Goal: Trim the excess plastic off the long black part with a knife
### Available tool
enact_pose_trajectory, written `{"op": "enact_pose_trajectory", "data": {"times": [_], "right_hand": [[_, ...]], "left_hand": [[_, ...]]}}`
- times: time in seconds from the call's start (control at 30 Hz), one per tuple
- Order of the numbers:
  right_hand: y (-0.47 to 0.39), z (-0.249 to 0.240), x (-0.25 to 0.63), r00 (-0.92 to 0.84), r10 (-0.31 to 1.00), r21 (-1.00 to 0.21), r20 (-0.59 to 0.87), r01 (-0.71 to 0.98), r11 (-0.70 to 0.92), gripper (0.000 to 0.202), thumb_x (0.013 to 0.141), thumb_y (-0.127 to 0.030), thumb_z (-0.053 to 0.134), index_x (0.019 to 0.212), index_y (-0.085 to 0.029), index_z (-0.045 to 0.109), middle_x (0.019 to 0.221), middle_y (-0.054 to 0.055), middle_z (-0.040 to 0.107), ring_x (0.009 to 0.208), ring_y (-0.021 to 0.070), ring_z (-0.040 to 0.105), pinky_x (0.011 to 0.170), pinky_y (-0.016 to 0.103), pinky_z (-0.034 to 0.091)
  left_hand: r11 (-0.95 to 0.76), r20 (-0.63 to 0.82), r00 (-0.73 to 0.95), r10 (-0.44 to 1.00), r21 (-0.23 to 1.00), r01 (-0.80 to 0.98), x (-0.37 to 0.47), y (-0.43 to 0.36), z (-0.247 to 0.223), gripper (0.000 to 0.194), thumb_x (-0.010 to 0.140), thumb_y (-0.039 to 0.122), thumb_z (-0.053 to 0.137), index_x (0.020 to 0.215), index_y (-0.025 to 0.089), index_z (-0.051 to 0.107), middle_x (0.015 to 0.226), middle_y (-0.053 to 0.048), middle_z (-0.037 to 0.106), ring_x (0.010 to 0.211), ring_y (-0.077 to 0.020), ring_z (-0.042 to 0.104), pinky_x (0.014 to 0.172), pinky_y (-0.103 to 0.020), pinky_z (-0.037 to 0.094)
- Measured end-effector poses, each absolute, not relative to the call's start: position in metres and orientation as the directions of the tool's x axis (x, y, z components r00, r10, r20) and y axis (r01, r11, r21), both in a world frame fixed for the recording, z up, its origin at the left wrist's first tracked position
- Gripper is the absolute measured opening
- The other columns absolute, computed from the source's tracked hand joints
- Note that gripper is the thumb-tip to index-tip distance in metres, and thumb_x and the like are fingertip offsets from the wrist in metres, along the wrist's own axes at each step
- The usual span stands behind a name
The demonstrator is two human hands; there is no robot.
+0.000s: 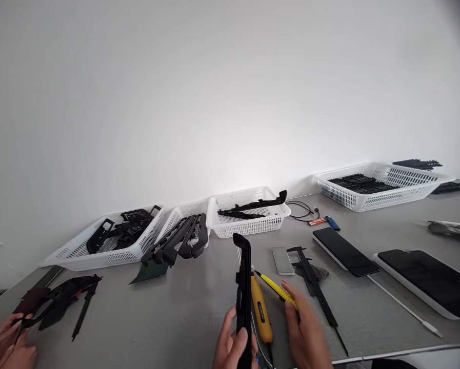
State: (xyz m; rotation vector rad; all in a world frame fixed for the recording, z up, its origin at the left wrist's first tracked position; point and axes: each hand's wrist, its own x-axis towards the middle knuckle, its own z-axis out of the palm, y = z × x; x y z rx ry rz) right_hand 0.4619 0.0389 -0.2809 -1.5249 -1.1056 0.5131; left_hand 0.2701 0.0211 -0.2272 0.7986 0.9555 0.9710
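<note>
Long black ribbed plastic strip (pixel 244 292) upright in left hand (pixel 233 344) over the grey worktop's (pixel 183 328) near edge; right hand (pixel 306 328) grips yellow pen-shaped tool (pixel 278 289), whose tip could gouge the strip if either hand slips.

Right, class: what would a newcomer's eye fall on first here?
Probably the long black part held upright in the left hand, front and centre. Just right of it, the bright yellow cutter in the right hand stands out. Behind them, white baskets of black parts line the wall.
</note>
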Motion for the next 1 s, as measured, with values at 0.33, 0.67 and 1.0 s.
{"op": "enact_pose_trajectory", "data": {"times": [0.33,0.67,1.0], "right_hand": [[0.019,-0.263,0.495,0.382,0.923,-0.979,0.042,-0.171,0.115,0.039,0.080,-0.051,0.075,0.104,-0.021,0.080,0.120,0.012,0.078,0.102,0.0315,0.074,0.083,0.036,0.063],[0.008,-0.227,0.484,0.246,0.967,-0.997,0.067,0.050,0.056,0.034,0.078,-0.039,0.063,0.099,-0.021,0.083,0.111,0.010,0.079,0.105,0.0320,0.073,0.087,0.034,0.058],[0.008,-0.225,0.484,0.262,0.962,-0.996,0.076,0.070,0.060,0.028,0.076,-0.039,0.060,0.082,-0.020,0.080,0.099,0.009,0.078,0.094,0.0293,0.072,0.080,0.031,0.056]], "left_hand": [[0.285,-0.200,0.278,0.940,0.907,-0.311,0.281,0.050,-0.223,0.085,0.086,0.053,0.076,0.155,0.023,0.037,0.086,0.000,0.068,0.049,-0.0102,0.056,0.048,-0.025,0.046],[0.254,-0.218,0.150,0.964,0.923,-0.288,0.291,0.039,-0.204,0.076,0.095,0.070,0.056,0.153,0.023,0.043,0.097,-0.004,0.072,0.049,-0.0091,0.055,0.046,-0.023,0.047],[0.274,-0.273,0.043,0.961,0.922,-0.272,0.295,0.036,-0.206,0.085,0.092,0.073,0.059,0.159,0.025,0.040,0.092,-0.003,0.071,0.051,-0.0106,0.055,0.045,-0.022,0.044]]}}
